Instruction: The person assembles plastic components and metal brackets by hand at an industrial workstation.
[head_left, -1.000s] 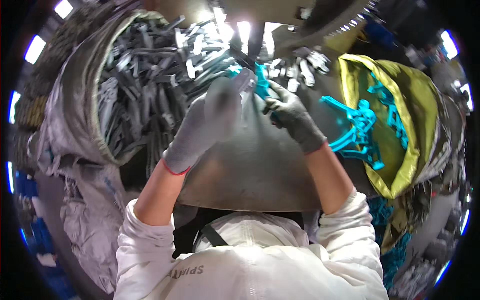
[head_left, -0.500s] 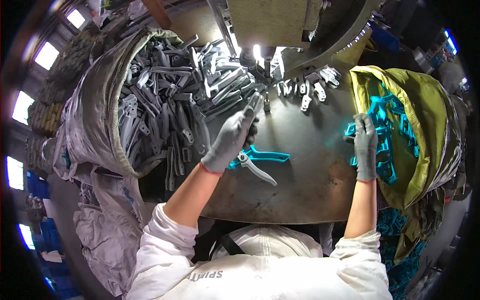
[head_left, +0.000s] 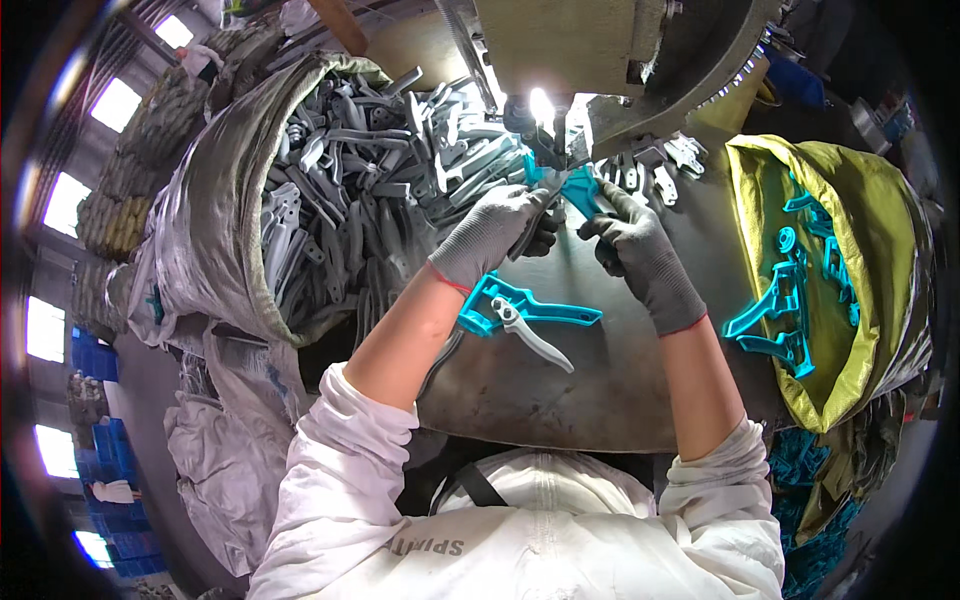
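Both my hands wear grey gloves and meet under the press head. My right hand (head_left: pixel 642 245) is closed on a teal tool body (head_left: pixel 580 192), its fingers pinching the near end. My left hand (head_left: pixel 500 228) is closed around a grey lever (head_left: pixel 549 186), mostly hidden by the fingers, which meets the teal body. Below my left wrist, a teal tool body with a grey lever attached (head_left: pixel 560 313) lies on the metal table (head_left: pixel 600 400). Exactly how the two held parts fit together cannot be made out.
A pale sack (head_left: pixel 205 225) on the left spills many grey levers (head_left: pixel 350 200) across the table. On the right, a yellow sack (head_left: pixel 895 260) holds several teal bodies (head_left: pixel 790 300). The press (head_left: pixel 560 50) overhangs the far side, with more grey parts (head_left: pixel 683 155) beside it.
My right hand has left the yellow sack and moved left with a teal body. My left hand, holding the grey lever, has moved slightly right, and the parts now meet under the press.
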